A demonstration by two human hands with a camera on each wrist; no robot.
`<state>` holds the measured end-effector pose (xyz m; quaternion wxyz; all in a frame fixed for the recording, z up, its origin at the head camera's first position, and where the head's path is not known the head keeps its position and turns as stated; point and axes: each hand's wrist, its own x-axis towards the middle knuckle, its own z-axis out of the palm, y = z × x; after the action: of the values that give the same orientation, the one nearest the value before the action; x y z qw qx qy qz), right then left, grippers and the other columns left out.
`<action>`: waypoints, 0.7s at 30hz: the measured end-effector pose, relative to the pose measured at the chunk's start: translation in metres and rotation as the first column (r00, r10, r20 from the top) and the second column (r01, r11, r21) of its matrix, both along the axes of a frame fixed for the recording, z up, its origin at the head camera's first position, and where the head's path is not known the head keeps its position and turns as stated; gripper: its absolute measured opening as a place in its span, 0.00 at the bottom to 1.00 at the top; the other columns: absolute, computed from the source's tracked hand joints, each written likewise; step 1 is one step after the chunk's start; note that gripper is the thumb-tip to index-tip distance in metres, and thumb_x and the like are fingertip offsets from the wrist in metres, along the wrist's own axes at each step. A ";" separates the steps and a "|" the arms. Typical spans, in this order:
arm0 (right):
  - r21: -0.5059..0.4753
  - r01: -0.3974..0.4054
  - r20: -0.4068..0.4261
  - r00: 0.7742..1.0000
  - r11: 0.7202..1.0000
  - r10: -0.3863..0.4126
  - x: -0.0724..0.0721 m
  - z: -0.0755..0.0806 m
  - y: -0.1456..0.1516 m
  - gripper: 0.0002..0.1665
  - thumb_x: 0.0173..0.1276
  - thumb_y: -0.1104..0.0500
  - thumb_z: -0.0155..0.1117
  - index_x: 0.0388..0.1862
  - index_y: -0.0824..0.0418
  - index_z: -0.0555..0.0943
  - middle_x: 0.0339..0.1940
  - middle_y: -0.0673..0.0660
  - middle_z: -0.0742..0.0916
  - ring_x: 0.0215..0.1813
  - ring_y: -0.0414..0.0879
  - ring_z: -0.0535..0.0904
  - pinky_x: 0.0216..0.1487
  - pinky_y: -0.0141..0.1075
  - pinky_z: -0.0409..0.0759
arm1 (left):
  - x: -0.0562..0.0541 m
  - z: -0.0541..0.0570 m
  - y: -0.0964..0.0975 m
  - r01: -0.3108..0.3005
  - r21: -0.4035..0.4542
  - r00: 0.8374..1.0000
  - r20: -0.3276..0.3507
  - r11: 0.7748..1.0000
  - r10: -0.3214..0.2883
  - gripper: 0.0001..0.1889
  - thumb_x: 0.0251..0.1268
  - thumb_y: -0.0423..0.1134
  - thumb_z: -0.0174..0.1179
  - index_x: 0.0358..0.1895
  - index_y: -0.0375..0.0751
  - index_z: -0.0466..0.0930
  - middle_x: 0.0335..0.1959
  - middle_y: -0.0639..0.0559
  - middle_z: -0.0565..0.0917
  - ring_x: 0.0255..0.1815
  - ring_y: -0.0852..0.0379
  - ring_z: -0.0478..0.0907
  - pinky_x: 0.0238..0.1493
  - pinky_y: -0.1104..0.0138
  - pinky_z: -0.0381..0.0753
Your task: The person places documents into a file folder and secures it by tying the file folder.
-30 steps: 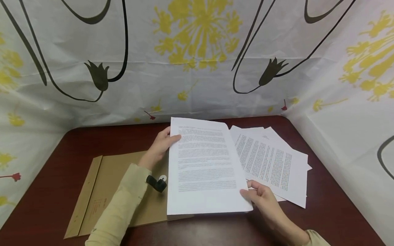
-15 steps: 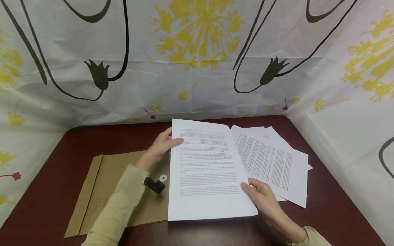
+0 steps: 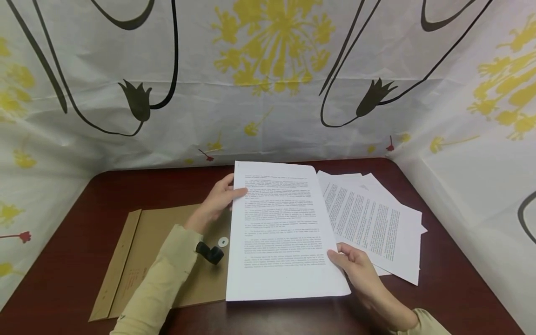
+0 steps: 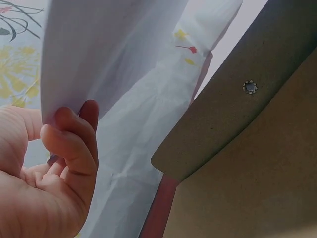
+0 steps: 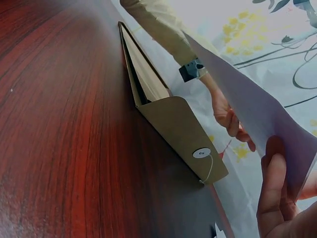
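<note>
A white printed paper document is held up over the middle of the table, its near edge lower than its far one. My left hand pinches its left edge near the top, thumb on the printed face and fingers curled behind. At the lower right edge my right hand grips it the same way. The left wrist view shows the paper's back above the curled fingers. Partly beneath the paper lies a brown kraft document envelope. Its flap stands raised, with a white button and string on it.
Several loose printed sheets lie fanned out on the dark red-brown table at the right. A white curtain with flower prints rises behind the table and at both sides. A black wrist camera sits on my left wrist.
The paper's near edge has come a little toward me and down, and its right corner slightly right. My right hand has gone along with it. Both hands keep their grip.
</note>
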<state>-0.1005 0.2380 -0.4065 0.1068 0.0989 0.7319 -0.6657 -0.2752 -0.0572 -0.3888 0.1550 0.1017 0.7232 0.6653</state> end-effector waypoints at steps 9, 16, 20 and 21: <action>0.053 0.050 0.024 0.998 0.997 -0.051 -0.002 0.002 -0.004 0.20 0.73 0.56 0.47 0.48 0.74 0.74 0.36 0.58 0.85 0.34 0.48 0.82 0.30 0.36 0.80 | 0.002 0.001 -0.001 0.003 0.017 1.000 -0.028 1.000 -0.002 0.28 0.65 0.29 0.53 0.67 0.43 0.58 0.39 0.40 0.83 0.27 0.55 0.83 0.21 0.69 0.78; 0.101 0.093 0.017 0.995 0.990 -0.096 -0.004 0.003 -0.006 0.23 0.73 0.53 0.48 0.47 0.73 0.76 0.33 0.59 0.85 0.30 0.51 0.83 0.26 0.37 0.80 | 0.004 0.000 -0.001 0.108 0.046 0.991 -0.086 0.993 -0.104 0.22 0.64 0.27 0.52 0.61 0.30 0.64 0.38 0.38 0.84 0.23 0.56 0.81 0.15 0.71 0.70; 0.113 0.104 0.009 0.994 0.988 -0.106 -0.005 0.000 -0.006 0.20 0.73 0.54 0.50 0.43 0.72 0.77 0.31 0.59 0.85 0.28 0.50 0.82 0.24 0.36 0.79 | 0.003 -0.001 -0.002 0.065 0.016 0.996 -0.062 0.998 -0.064 0.17 0.67 0.29 0.50 0.57 0.28 0.69 0.38 0.38 0.84 0.21 0.57 0.80 0.15 0.70 0.64; 0.115 0.113 0.013 0.993 0.987 -0.115 -0.005 0.000 -0.006 0.19 0.72 0.55 0.50 0.42 0.72 0.77 0.31 0.59 0.85 0.28 0.50 0.82 0.24 0.36 0.79 | 0.003 -0.002 -0.003 0.053 0.006 0.997 -0.053 0.999 -0.052 0.16 0.67 0.29 0.50 0.57 0.28 0.70 0.39 0.38 0.84 0.22 0.58 0.80 0.16 0.70 0.65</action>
<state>-0.1057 0.2324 -0.4066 0.0700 0.1531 0.7609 -0.6267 -0.2727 -0.0602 -0.3903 0.1530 0.1387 0.7215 0.6609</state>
